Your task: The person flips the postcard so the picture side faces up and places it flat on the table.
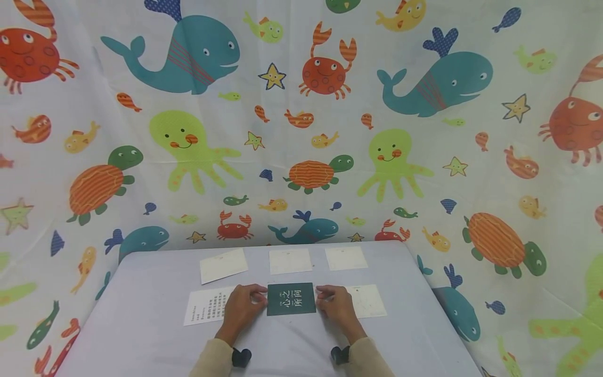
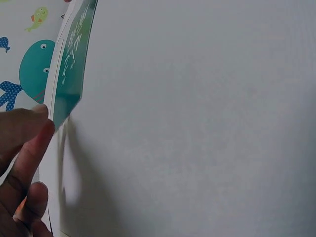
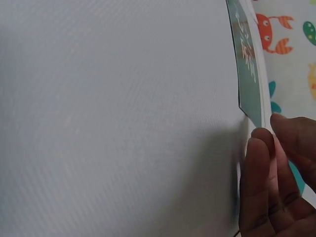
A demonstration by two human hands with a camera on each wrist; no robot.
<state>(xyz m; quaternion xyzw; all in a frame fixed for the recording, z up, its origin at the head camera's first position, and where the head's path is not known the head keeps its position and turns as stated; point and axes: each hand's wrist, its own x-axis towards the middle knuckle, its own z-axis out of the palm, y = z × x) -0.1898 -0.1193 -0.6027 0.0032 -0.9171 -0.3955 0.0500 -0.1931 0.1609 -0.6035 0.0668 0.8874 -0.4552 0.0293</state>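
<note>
The green card (image 1: 291,299), long axis running left to right, spans the gap between the left hand (image 1: 241,308) and right hand (image 1: 340,308), neither nearer; both pinch its opposite short edges over the counter (image 1: 282,353).

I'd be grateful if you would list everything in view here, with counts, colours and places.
Green card: one, dark green with white characters, between the two hands
Text card: one, white with dark print, partly behind the left hand
Plain card: one, off-white, partly behind the right hand
Far cards: three, off-white, in a row beyond the green card
Table: one, white surface, under the cards
Backdrop: one, white with colourful sea-animal prints, behind the table
Wrist devices: two, dark, one at each wrist
Sleeves: two, beige, at the near edge
Left hand: one, at the green card's left edge
Right hand: one, at its right edge
</note>
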